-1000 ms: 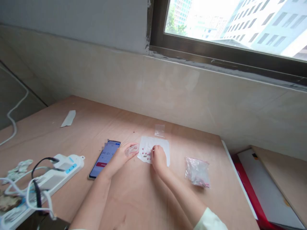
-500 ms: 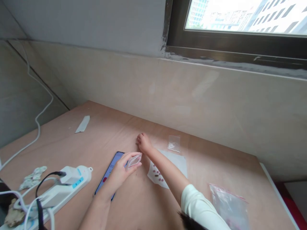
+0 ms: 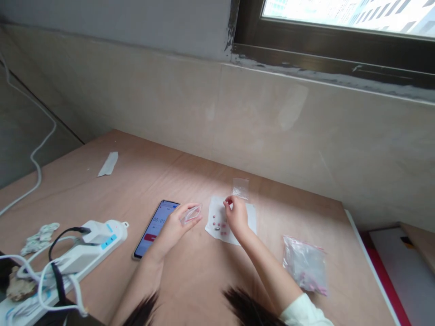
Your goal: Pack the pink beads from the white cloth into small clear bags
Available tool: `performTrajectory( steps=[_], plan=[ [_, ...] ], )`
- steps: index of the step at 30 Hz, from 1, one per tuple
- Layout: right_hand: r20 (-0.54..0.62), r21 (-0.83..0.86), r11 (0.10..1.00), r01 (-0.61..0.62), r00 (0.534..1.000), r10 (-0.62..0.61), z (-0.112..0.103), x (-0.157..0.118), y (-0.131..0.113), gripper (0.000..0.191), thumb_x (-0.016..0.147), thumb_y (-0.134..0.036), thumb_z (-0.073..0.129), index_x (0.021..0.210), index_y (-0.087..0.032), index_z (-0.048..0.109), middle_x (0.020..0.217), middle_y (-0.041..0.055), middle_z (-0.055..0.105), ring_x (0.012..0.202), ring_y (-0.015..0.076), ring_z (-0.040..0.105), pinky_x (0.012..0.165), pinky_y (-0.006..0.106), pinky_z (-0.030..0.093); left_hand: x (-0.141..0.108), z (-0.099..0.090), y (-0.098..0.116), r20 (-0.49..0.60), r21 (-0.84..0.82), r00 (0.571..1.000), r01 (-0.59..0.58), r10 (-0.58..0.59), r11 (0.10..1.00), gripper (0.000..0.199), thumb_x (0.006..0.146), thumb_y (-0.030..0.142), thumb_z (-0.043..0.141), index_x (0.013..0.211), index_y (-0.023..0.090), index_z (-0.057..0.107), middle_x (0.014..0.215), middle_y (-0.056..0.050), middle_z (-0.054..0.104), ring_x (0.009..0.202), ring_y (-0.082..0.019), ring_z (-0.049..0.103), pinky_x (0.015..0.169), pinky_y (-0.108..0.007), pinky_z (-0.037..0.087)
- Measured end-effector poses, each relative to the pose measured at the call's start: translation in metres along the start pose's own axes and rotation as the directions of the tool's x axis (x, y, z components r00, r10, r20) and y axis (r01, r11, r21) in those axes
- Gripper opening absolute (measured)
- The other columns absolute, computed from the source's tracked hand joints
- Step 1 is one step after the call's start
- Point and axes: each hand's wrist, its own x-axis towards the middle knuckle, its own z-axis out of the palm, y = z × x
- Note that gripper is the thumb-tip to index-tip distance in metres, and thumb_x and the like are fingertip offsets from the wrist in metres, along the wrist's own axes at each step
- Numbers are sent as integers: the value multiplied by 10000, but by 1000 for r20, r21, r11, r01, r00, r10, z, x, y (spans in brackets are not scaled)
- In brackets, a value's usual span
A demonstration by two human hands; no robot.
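My left hand is closed round a small clear zip bag, its mouth spread apart between thumb and fingers. Over a sheet of white paper hovers my right hand, thumb and fingertips pinched together; whatever they hold is too small to make out. Several small pink pieces lie on the paper left of that hand, along with a dark oval piece. Part of the paper is hidden under the right hand. Just beyond the paper lies another small clear bag.
A phone showing a timer lies beside my left hand. At the left is a white power strip with plugs and cables. A larger clear bag with pink items lies at right. A white strip is farther back.
My right hand has moved back from the far side of the left hand to above the paper on the right. The left hand still holds the bag. The view has shifted slightly.
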Motion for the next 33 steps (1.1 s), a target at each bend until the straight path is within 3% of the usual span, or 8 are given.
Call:
performTrajectory(
  steps=[4, 7, 12, 14, 18, 22, 26, 33],
  plan=[
    [37, -77, 993, -95, 994, 98, -28, -30, 21, 71, 689, -127, 438, 673, -148, 504, 742, 83, 537, 763, 202, 451, 685, 321, 353, -4, 17, 11, 44, 9, 998, -47, 47, 999, 312, 686, 369, 560, 955, 210, 548, 986, -35, 600, 953, -186, 540, 840, -303, 416],
    [1, 89, 989, -119, 993, 120, -42, -37, 6, 87, 702, -219, 464, 729, -143, 494, 786, 83, 529, 781, 193, 464, 717, 331, 362, -5, 33, 16, 50, 40, 994, -103, 101, 994, 307, 690, 365, 559, 958, 216, 546, 995, -33, 590, 956, -180, 528, 854, -306, 398],
    [448, 513, 791, -335, 890, 87, -56, -42, -30, 197, 736, -325, 415, 643, -158, 461, 614, 6, 512, 571, 118, 489, 576, 260, 400, -11, 49, 24, 39, 125, 984, -178, 175, 976, 257, 712, 319, 544, 943, 207, 550, 975, -46, 577, 962, -185, 492, 857, -321, 382],
    [490, 548, 746, -377, 868, 79, -57, -44, -34, 163, 712, -282, 437, 611, -155, 460, 582, -8, 499, 551, 104, 484, 553, 237, 393, -15, 46, 29, 87, 144, 979, -197, 186, 970, 280, 706, 313, 551, 968, 215, 542, 998, -45, 564, 999, -189, 459, 881, -325, 359],
    [377, 461, 834, -301, 918, 123, -55, -45, -34, 127, 689, -233, 447, 607, -148, 492, 571, -8, 513, 548, 100, 474, 548, 229, 372, -20, 32, 37, 196, 119, 966, -193, 168, 974, 438, 678, 357, 568, 1090, 254, 462, 1112, -36, 485, 1047, -195, 408, 906, -330, 331],
    [424, 426, 866, -262, 903, 64, -56, -43, -41, 135, 693, -230, 429, 614, -150, 504, 562, -7, 519, 536, 99, 475, 516, 214, 357, -14, 22, 39, 286, 25, 956, -72, 62, 997, 297, 739, 327, 463, 1004, 194, 486, 804, -13, 531, 713, -137, 516, 662, -263, 433],
    [421, 265, 946, -186, 905, 60, -62, -42, -52, 89, 637, -177, 442, 555, -160, 472, 519, -25, 481, 484, 80, 423, 469, 197, 307, -5, 17, 39, 283, 33, 957, 54, -61, 998, 233, 679, 169, 438, 902, 175, 504, 608, 57, 407, 445, -66, 407, 424, -189, 345],
    [463, 126, 984, -123, 885, 51, -54, -40, -62, 64, 626, -161, 442, 597, -160, 499, 537, -9, 511, 478, 83, 411, 453, 201, 274, 0, 10, 47, 181, 224, 977, -156, 116, 962, 232, 623, 103, 423, 780, 183, 573, 627, 42, 393, 529, -85, 392, 492, -197, 336]
  ],
)
